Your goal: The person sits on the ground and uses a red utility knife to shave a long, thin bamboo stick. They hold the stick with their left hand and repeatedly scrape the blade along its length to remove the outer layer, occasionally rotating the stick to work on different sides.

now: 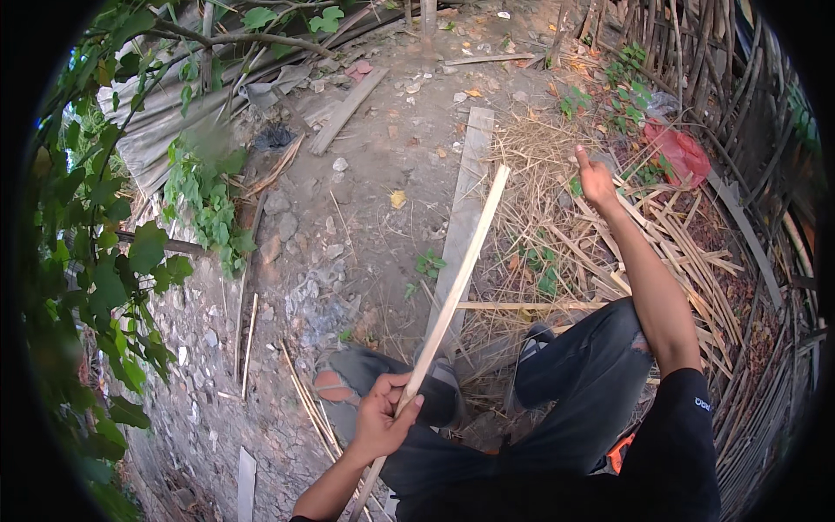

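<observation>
A long, pale split-bamboo strip (461, 277) slants up and away across the middle of the view. My left hand (387, 419) is closed around its lower part, above my left thigh, and the near end runs down past my wrist. Out to the far right, my right arm is stretched over a heap of bamboo strips (687, 261) and dry straw. My right hand (597, 181) is closed with its thumb raised. Its fingers are turned away, so whatever they hold is hidden. Beneath the held strip, a weathered grey board (461, 209) lies on the ground.
A stick fence (696, 52) curves along the right, with a red plastic bag (677, 155) before it. Leafy vines (96, 287) hang at the left. Another plank (348, 111) lies farther off. Thin strips (309, 400) rest beside my left knee, and stones dot the dirt.
</observation>
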Demonstrator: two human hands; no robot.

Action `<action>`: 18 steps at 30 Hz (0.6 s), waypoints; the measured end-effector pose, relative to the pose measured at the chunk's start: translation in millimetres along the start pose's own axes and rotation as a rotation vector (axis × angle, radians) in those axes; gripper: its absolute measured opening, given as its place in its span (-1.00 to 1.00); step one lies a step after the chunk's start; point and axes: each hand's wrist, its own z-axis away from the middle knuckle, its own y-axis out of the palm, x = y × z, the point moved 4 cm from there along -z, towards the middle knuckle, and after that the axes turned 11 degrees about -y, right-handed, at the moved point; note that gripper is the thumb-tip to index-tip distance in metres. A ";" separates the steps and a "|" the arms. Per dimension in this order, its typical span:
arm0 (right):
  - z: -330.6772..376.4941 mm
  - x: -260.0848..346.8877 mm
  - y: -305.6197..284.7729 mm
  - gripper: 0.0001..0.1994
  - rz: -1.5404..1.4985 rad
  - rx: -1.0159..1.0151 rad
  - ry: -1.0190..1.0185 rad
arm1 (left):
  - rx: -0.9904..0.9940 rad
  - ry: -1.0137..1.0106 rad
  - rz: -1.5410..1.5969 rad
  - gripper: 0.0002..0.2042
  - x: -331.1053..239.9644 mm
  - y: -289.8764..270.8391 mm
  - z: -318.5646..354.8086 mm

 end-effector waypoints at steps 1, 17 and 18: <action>2.0 -2.6 -3.2 -0.17 -0.043 -0.032 0.009 | -0.012 -0.019 0.031 -0.71 -3.9 -0.9 -4.4; 220.3 213.8 36.9 -0.45 0.071 0.675 -0.829 | -0.079 0.011 0.222 -0.67 -43.1 15.8 -116.6; 223.7 211.8 40.8 -0.45 0.105 0.699 -0.832 | -0.092 0.009 0.194 -0.67 -40.4 16.6 -114.1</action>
